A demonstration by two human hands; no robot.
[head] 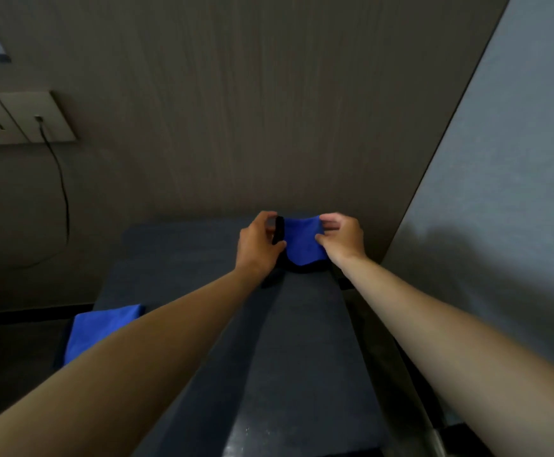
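Frame centre: left hand (pixel 258 240) and right hand (pixel 341 237) pinch opposite edges of a soft, black-trimmed blue cloth (pixel 303 240) above a dark matte surface (pixel 302 341).

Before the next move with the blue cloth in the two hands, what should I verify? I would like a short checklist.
1. The left hand grips the blue cloth at its black edge: ok.
2. The right hand pinches the opposite side: ok.
3. The cloth is lifted off the dark surface: cannot tell.
4. The second blue cloth lies apart, at the near left: ok.
5. The cable on the wall hangs away from both hands: ok.
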